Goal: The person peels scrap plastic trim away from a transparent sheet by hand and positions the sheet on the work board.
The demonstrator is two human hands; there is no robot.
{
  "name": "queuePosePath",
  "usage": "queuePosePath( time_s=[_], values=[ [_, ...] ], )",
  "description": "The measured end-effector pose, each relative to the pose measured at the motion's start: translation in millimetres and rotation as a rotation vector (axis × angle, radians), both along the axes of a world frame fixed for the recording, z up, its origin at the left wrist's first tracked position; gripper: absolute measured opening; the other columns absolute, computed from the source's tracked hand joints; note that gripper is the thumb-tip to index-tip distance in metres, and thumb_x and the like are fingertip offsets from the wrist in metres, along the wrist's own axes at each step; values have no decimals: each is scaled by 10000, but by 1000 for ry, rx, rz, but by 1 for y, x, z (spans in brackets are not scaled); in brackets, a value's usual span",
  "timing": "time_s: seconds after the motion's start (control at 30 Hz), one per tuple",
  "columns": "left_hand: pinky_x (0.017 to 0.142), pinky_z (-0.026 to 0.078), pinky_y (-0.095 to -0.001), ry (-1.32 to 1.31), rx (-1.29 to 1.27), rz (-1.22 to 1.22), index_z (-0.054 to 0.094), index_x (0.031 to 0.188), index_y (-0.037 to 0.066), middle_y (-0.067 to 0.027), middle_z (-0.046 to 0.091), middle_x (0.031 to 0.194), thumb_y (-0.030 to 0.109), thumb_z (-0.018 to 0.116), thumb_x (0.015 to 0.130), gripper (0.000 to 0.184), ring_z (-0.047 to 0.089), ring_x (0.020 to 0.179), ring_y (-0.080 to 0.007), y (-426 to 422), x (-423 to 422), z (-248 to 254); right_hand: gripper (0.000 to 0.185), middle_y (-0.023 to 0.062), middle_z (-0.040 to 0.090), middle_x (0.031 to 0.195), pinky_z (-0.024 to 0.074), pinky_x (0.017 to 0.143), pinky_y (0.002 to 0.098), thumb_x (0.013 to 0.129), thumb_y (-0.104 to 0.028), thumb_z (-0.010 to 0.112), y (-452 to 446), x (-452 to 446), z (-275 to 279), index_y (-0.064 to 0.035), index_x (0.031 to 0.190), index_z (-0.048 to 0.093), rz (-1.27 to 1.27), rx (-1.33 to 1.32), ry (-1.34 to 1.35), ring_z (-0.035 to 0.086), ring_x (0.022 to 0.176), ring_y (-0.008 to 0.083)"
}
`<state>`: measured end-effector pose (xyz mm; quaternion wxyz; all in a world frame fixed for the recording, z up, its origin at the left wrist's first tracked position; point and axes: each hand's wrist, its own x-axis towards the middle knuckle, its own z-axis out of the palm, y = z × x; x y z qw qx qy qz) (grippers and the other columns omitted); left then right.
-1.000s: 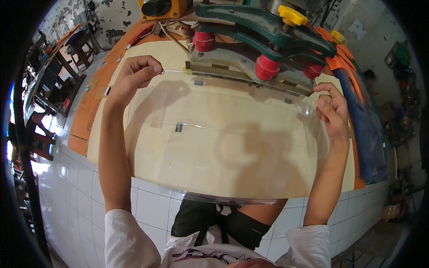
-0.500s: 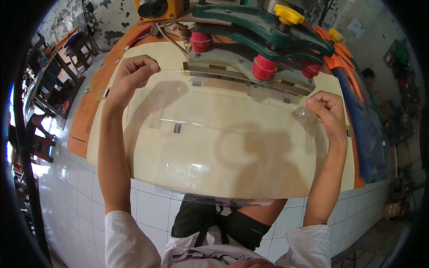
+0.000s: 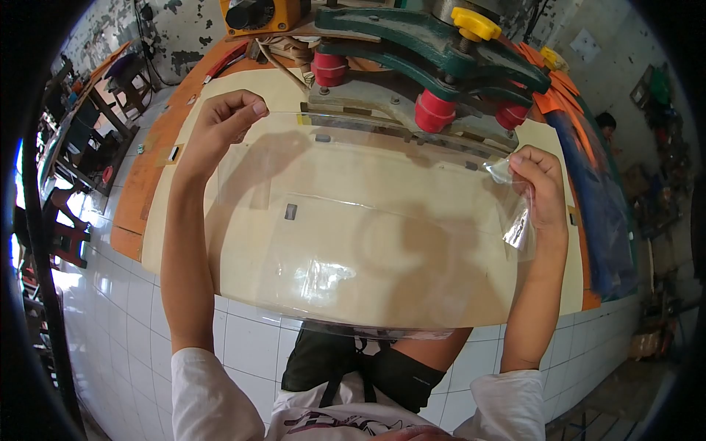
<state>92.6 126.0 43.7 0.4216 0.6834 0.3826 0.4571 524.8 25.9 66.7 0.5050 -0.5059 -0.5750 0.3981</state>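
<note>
A clear plastic sheet lies over the cream board and hangs a little past its front edge. My left hand pinches the sheet's back left corner between thumb and fingers, just left of the machine. At the back right, my right hand grips the other corner, where the plastic is creased and shiny. Between both hands, the sheet's back edge runs along the metal bar under the machine's head. Small dark marks show on the board.
A green press machine with red knobs and a yellow knob stands at the back. Behind it on the left is an orange box. Blue plastic and orange strips hang at the right. A person is far right.
My right hand has closed on the sheet's right corner, which is now lifted and creased. My left hand keeps its pinch and has barely moved.
</note>
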Motion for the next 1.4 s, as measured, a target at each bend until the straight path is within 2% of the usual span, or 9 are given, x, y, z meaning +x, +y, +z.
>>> queuePosePath(
  time_s=[0.17,0.37,0.43,0.53,0.77,0.87,1.03,1.4],
  values=[
    [496,211,-211,12,-1,-16,619,846,38,82,422,626,257,632,898,225,303,561,-20,-2,1,3,180,-47,536,627,257,512,184,840,-155,613,0,1,1,-46,697,615,2,-4,21,404,555,9],
    [544,307,-198,30,40,-19,618,866,45,41,527,684,283,617,911,242,434,629,-36,-1,1,1,193,-50,527,617,258,515,185,838,-160,614,-1,-1,2,-47,682,603,6,-11,30,405,554,12],
    [577,374,-205,50,55,-30,617,866,47,-4,606,725,264,607,919,223,502,651,-58,-1,2,2,192,-51,527,617,260,515,184,836,-161,613,-1,-2,1,-50,680,601,1,-3,26,403,551,12],
    [619,425,-221,-6,21,-73,616,850,49,-42,650,766,228,610,917,191,544,661,-80,0,3,2,191,-51,527,613,265,511,186,831,-167,615,-1,-2,0,-57,675,598,-1,-3,29,402,542,14],
    [634,446,-241,-55,-5,-37,579,927,48,-46,650,705,129,647,878,116,556,607,-90,-3,5,5,210,-45,498,584,256,461,190,815,-182,602,-2,0,1,-80,638,555,11,-66,61,384,495,17],
    [603,446,-237,-79,-30,-19,534,970,52,-47,642,675,93,652,855,170,554,579,-92,-5,5,8,197,-43,488,576,245,439,193,809,-163,592,-2,0,1,-77,638,545,24,-68,73,353,456,15],
    [487,445,-203,-204,-125,-70,479,901,92,-44,628,654,64,646,832,183,582,570,-79,-4,2,8,191,-31,482,552,245,417,198,794,-175,600,-2,1,0,-71,646,540,54,-112,144,326,406,21],
    [417,464,-177,-403,-399,-143,457,874,117,-54,624,702,53,595,868,152,561,478,-56,0,2,-3,219,-44,419,500,239,375,224,769,-218,602,-1,-1,-2,-103,615,498,28,-243,258,285,354,49]
  ],
)
